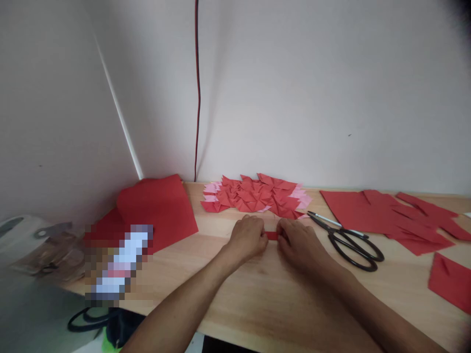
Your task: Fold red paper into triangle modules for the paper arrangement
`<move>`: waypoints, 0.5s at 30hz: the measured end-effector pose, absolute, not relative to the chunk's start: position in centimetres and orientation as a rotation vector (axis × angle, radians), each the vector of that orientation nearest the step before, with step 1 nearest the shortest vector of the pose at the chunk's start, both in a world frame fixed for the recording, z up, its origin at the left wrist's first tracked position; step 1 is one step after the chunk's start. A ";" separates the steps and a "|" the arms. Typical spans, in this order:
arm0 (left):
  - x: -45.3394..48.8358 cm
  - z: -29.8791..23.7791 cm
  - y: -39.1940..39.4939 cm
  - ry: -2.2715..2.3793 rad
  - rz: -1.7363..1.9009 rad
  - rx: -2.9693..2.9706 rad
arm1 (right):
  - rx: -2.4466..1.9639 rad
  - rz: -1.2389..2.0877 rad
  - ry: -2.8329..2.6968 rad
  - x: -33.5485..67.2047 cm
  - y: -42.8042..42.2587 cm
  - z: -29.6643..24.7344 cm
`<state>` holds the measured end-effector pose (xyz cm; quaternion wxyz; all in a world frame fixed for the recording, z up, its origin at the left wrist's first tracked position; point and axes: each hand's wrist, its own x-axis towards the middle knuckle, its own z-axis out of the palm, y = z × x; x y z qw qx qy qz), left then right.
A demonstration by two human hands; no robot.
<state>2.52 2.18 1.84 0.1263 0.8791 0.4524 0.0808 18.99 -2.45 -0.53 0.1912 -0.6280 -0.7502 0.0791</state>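
1. The strip (272, 236) spans the gap between both hands.
2. Left hand (248, 237), at the strip's 9 o'clock: fingers curl tight on its end.
3. Right hand (295, 240), at 3 o'clock: fingers pinch the other end.
4. Folded pieces (253, 193) lie at 11-to-12 o'clock on the bench (257, 304).

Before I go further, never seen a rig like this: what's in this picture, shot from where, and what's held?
No machine here: these are a person's bare hands. The single picture comes from a camera worn on the head, looking forward and down. The left hand and right hand hold a small red strip between them, over a wooden table. Beyond them lie folded red and pink pieces; to the right, black scissors and red sheets; to the left, a larger red sheet and a pixelated object.
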 end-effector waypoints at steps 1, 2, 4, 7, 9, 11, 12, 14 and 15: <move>2.5 1.8 2.2 1.313 0.236 2.558 | -1.772 0.218 -2.108 19.0 -2.4 -0.6; 2.6 1.7 2.2 1.315 0.243 2.559 | -1.777 0.213 -2.111 19.0 -2.4 -0.6; 2.8 1.5 2.0 1.343 0.267 2.576 | -1.779 0.201 -2.118 19.0 -2.4 -0.6; 3.0 1.4 1.6 1.382 0.269 2.628 | -1.791 0.187 -2.120 18.8 -2.4 -0.6; 3.0 1.4 1.4 1.383 0.254 2.644 | -1.810 0.179 -2.112 18.6 -2.5 -0.4; 3.0 1.4 1.3 1.379 0.245 2.648 | -1.830 0.167 -2.096 18.4 -2.6 -0.2; 3.0 1.4 1.2 1.379 0.244 2.648 | -1.840 0.158 -2.091 18.2 -2.7 -0.1; 3.0 1.4 1.2 1.375 0.244 2.649 | -1.862 0.131 -2.088 17.9 -2.8 0.1; 2.9 1.4 1.2 1.370 0.246 2.651 | -1.870 0.119 -2.093 17.9 -2.9 0.1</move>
